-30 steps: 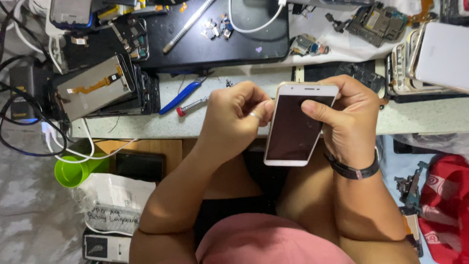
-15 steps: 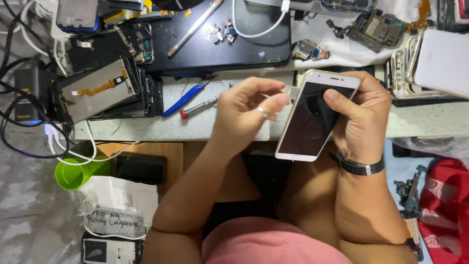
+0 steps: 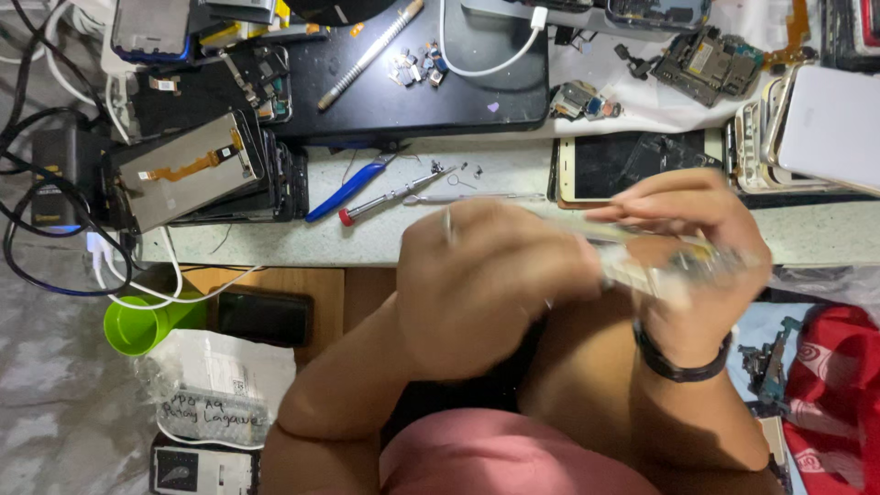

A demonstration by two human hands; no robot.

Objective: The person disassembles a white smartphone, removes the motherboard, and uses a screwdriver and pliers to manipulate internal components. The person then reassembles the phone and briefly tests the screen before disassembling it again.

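We are looking down at a cluttered repair bench (image 3: 477, 234) with both hands raised in front of it, close together at the middle of the view. The right hand (image 3: 683, 243) is gripping a white phone (image 3: 655, 266), which is turned nearly edge-on and badly blurred; the left hand (image 3: 490, 284) is curled against the phone's left end, but we cannot tell whether its fingers are pinching anything. A dark band (image 3: 683, 362) is sitting on the right wrist.

Packages and labels: at lower left a clear plastic bag (image 3: 215, 394) with handwritten dark lettering is lying on a white box; below it a small black-and-white box (image 3: 197, 472) is showing at the bottom edge. A bright green cup (image 3: 137, 325) is standing just left of a black phone (image 3: 266, 316) on the wooden shelf under the bench.

On the bench top, a blue-handled tool (image 3: 353, 188) and a red-tipped screwdriver (image 3: 390, 197) are lying side by side just beyond the left hand, with small screws scattered near them. A grey screen panel with an orange flex strip (image 3: 188, 174) is resting on a stack of dark panels at left. A black mat (image 3: 412, 82) is carrying a long silver tool (image 3: 371, 53) and a white cable (image 3: 486, 64). A phone with a cracked dark screen (image 3: 632, 165) is lying just behind the right hand, partly hidden by it. Bare circuit boards (image 3: 706, 64) are lying at upper right, beside a stack of white phone backs (image 3: 820, 128). Red cloth (image 3: 839, 403) is showing at lower right.
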